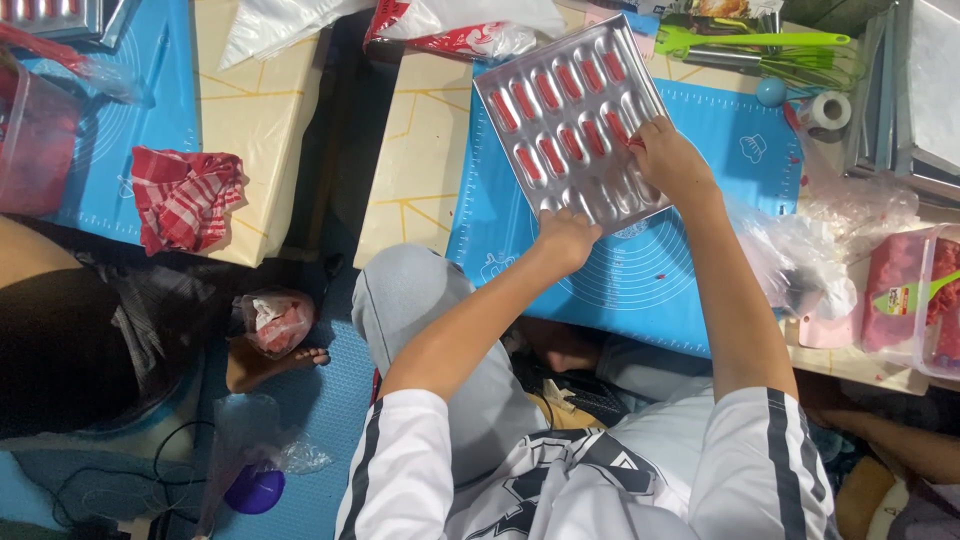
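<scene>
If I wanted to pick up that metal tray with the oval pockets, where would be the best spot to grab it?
Probably the bare flat rim of the metal mould tray, coming in from its near edge, where the left hand already grips it. The middle is all oval pockets, many filled with red paste, so fingers there would smear it. The right hand rests on the right-hand pockets.

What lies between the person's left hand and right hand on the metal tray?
In the head view, between the left hand and right hand lie unfilled oval cavities of the metal mould tray; nothing else.
</scene>
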